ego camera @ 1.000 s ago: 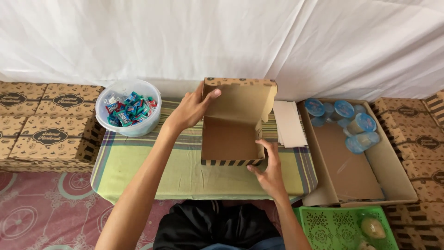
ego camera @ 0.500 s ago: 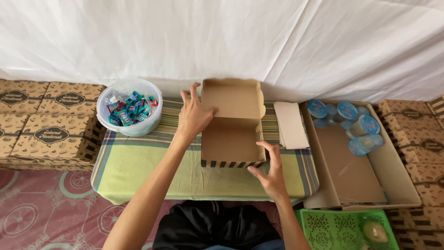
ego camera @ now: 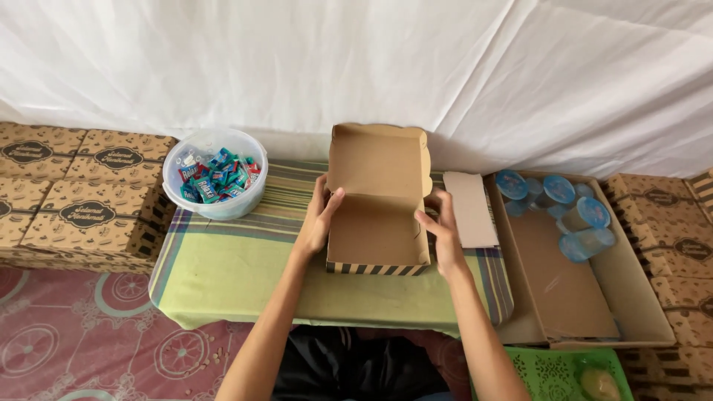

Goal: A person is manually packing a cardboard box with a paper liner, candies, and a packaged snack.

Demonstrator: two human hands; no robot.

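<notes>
Head camera looked down over a low table (ego camera: 223, 282) covered with a green and yellow striped cloth, and nearest the wearer sat a green plastic basket (ego camera: 549, 375) at the lower right with a pale rounded item inside it. Just beyond the table's near edge, both forearms reached forward to an open cardboard box (ego camera: 379, 230) standing in the middle of the cloth, its front wall banded with dark stripes and its lid tipped back upright. The left hand (ego camera: 318, 219) lay against the box's left wall, fingers spread loose with the thumb hooked over the rim, not clenched. The right hand (ego camera: 444, 230) pressed flat on the right wall, fingers extended and the thumb pointing inward across the rim, so the box sat directly between the two hands and touched both. Just beside the right hand lay a flat piece of brown card (ego camera: 471, 208) on the cloth. Farther right, a large shallow carton (ego camera: 572, 297) rested off the table's edge, holding several clear cups with blue lids (ego camera: 575, 212) clustered at its far end. On the far left corner of the table stood a clear plastic tub (ego camera: 215, 182) full of small wrapped sweets in blue and red. Stacks of printed brown boxes (ego camera: 82, 200) lined the left side, more of them stood at the right, and a white sheet (ego camera: 356, 67) hung behind everything.
</notes>
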